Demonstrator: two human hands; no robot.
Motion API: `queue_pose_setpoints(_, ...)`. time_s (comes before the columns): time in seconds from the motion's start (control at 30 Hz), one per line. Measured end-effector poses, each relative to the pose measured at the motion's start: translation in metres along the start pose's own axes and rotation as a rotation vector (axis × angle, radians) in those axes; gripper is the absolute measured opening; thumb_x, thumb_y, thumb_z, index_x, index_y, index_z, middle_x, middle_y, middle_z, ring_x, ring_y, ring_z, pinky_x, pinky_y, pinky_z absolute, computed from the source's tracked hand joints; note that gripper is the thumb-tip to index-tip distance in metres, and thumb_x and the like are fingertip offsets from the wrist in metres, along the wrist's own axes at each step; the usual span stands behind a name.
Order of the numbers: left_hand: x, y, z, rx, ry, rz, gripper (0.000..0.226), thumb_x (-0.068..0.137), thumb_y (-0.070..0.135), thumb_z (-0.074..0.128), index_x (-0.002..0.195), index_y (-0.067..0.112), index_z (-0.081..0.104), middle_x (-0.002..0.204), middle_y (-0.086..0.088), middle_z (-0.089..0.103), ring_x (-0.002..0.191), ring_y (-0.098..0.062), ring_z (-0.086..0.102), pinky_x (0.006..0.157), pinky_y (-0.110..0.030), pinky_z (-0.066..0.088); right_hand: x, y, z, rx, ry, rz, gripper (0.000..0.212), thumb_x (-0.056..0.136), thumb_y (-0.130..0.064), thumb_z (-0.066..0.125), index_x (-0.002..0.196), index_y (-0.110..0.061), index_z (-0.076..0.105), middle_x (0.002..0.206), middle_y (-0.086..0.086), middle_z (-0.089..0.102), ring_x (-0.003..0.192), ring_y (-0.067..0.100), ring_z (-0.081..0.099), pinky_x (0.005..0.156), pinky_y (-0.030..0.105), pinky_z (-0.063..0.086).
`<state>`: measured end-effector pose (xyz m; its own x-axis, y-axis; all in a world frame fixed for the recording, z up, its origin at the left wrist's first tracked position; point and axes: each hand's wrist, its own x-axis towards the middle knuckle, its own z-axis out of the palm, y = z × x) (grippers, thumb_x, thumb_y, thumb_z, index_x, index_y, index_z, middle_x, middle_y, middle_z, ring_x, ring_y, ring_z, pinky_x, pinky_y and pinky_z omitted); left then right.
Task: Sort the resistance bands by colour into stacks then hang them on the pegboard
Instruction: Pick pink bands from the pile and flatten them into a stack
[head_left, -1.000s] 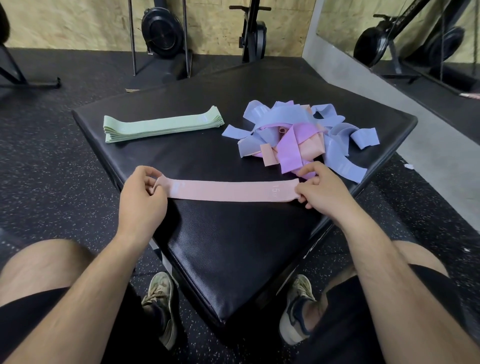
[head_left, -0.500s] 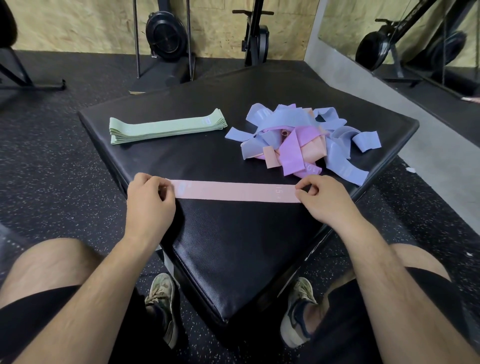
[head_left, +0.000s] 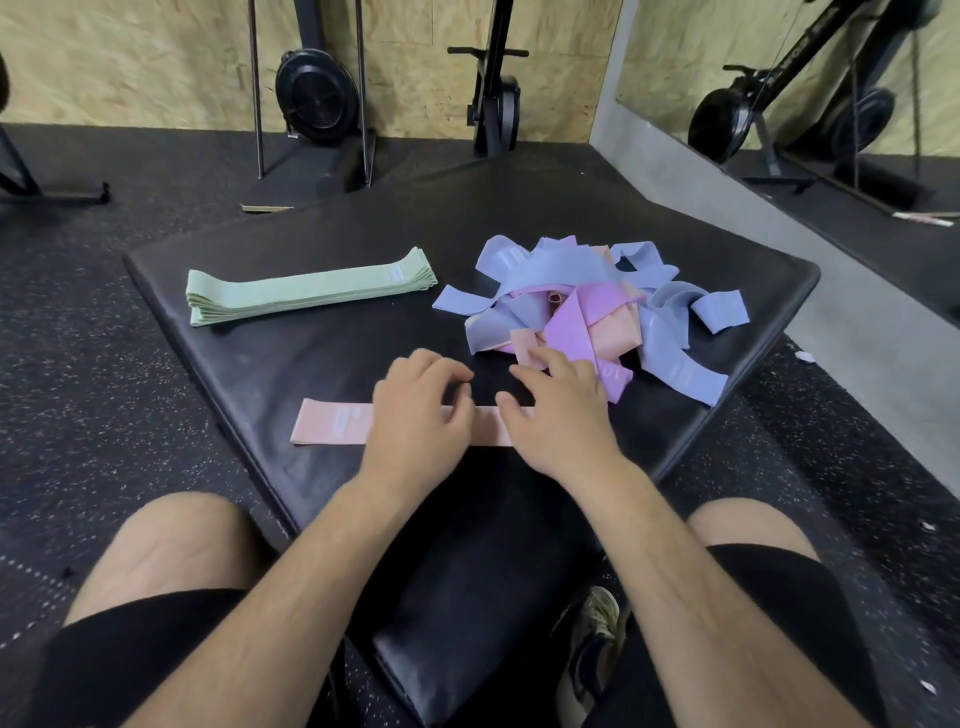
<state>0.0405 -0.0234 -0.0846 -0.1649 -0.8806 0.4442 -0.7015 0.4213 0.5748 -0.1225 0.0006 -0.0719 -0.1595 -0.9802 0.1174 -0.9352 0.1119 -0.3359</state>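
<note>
Both hands sit close together over the middle of the pink band (head_left: 332, 426). Left hand (head_left: 421, 415) covers the strip with its fingers loosely bent and nothing pinched between them; whether the palm presses the band or only hovers over it is hard to tell from this angle. Right hand (head_left: 563, 415) lies just beside it, fingers spread and fairly straight, the fingertips reaching the near edge of the mixed pile (head_left: 670, 322) and seeming to touch a peach strip end there, while its thumb lies over the pink band.

The pink band lies flat and straight across the near part of the black pad (head_left: 270, 358), its left end sticking out past the left hand. Farther back on the left, the green stack (head_left: 311, 288) lies neatly squared, well apart from the pile. The pile itself is a tangle of blue, purple and peach bands on the right side of the pad.
</note>
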Motion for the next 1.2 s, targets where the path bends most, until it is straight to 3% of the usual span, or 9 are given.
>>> queue_pose_setpoints(0.2, 0.009, 0.014, 0.004, -0.384, -0.098, -0.134, 0.019, 0.102, 0.021, 0.056, 0.117, 0.021, 0.067, 0.11, 0.011, 0.066, 0.096, -0.001, 0.062, 0.08, -0.011, 0.046, 0.0, -0.004, 0.003, 0.231, 0.074, -0.055, 0.046, 0.103, -0.034, 0.048, 0.148, -0.022, 0.05, 0.162, -0.014, 0.035, 0.139, 0.019, 0.04, 0.117, 0.037, 0.034)
queue_pose_setpoints(0.33, 0.017, 0.02, 0.0, -0.704, -0.134, -0.36, 0.023, 0.104, 0.03, 0.055, 0.126, 0.025, 0.062, 0.114, 0.012, 0.07, 0.097, -0.003, 0.071, 0.088, -0.025, 0.055, -0.007, -0.009, 0.004, 0.343, 0.084, -0.093, 0.041, 0.106, -0.025, 0.049, 0.146, -0.017, 0.054, 0.156, -0.01, 0.045, 0.144, 0.005, 0.036, 0.111, 0.006, 0.021)
queue_pose_setpoints(0.4, 0.019, 0.021, -0.001, -0.765, -0.157, -0.399, 0.022, 0.103, 0.032, 0.058, 0.124, 0.025, 0.063, 0.112, 0.009, 0.073, 0.098, -0.005, 0.072, 0.087, -0.028, 0.057, -0.011, -0.015, 0.002, 0.387, 0.097, -0.177, 0.037, 0.104, -0.018, 0.049, 0.139, -0.016, 0.06, 0.147, -0.008, 0.053, 0.135, 0.004, 0.044, 0.109, 0.003, 0.026)
queue_pose_setpoints(0.47, 0.02, 0.021, -0.001, -0.8, -0.166, -0.423, 0.021, 0.1, 0.038, 0.064, 0.117, 0.025, 0.067, 0.107, 0.009, 0.075, 0.098, -0.005, 0.072, 0.083, -0.025, 0.057, -0.015, -0.02, 0.002, 0.402, 0.097, -0.286, 0.032, 0.1, -0.011, 0.05, 0.127, -0.014, 0.066, 0.132, -0.007, 0.06, 0.123, 0.009, 0.053, 0.105, 0.017, 0.042)
queue_pose_setpoints(0.57, 0.022, 0.018, -0.004, -0.833, -0.084, -0.477, 0.015, 0.097, 0.03, 0.07, 0.108, 0.02, 0.07, 0.099, 0.006, 0.076, 0.084, -0.008, 0.071, 0.069, -0.02, 0.054, -0.018, -0.022, 0.005, 0.419, 0.101, -0.307, 0.027, 0.099, -0.013, 0.055, 0.122, -0.014, 0.069, 0.134, -0.008, 0.06, 0.127, 0.005, 0.051, 0.106, 0.006, 0.032)
queue_pose_setpoints(0.7, 0.022, 0.013, -0.01, -0.773, 0.007, -0.467, 0.01, 0.097, 0.01, 0.064, 0.102, 0.017, 0.07, 0.079, 0.005, 0.072, 0.064, -0.008, 0.064, 0.064, -0.019, 0.053, -0.018, -0.02, 0.005, 0.524, 0.103, -0.255, 0.025, 0.098, -0.016, 0.06, 0.12, -0.022, 0.07, 0.143, -0.013, 0.054, 0.128, -0.019, 0.037, 0.104, -0.001, 0.023)
queue_pose_setpoints(0.87, 0.013, 0.017, -0.022, -0.746, 0.074, -0.399, 0.015, 0.094, 0.006, 0.06, 0.098, 0.017, 0.069, 0.073, 0.002, 0.069, 0.063, -0.006, 0.061, 0.065, -0.014, 0.048, -0.014, -0.017, 0.005, 0.583, 0.073, -0.16, 0.015, 0.094, -0.011, 0.059, 0.103, -0.023, 0.06, 0.138, -0.018, 0.049, 0.133, -0.007, 0.041, 0.1, 0.009, 0.035)
queue_pose_setpoints(1.03, 0.011, 0.002, -0.045, -0.874, 0.208, -0.377, 0.027, 0.091, -0.005, 0.056, 0.106, 0.017, 0.061, 0.067, -0.001, 0.059, 0.065, -0.02, 0.056, 0.069, -0.027, 0.049, -0.01, -0.014, -0.002, 0.561, 0.025, -0.123, 0.022, 0.096, -0.01, 0.056, 0.113, -0.023, 0.059, 0.147, -0.018, 0.045, 0.123, -0.013, 0.038, 0.084, -0.005, 0.033)
queue_pose_setpoints(1.2, 0.003, -0.014, -0.062, -0.832, 0.119, -0.335, 0.027, 0.09, -0.003, 0.055, 0.096, 0.019, 0.07, 0.071, -0.009, 0.06, 0.07, -0.023, 0.056, 0.077, -0.034, 0.046, -0.012, -0.021, -0.004, 0.526, 0.12, -0.223, 0.03, 0.099, -0.012, 0.058, 0.126, -0.023, 0.066, 0.137, -0.018, 0.056, 0.128, -0.008, 0.044, 0.096, -0.001, 0.031)
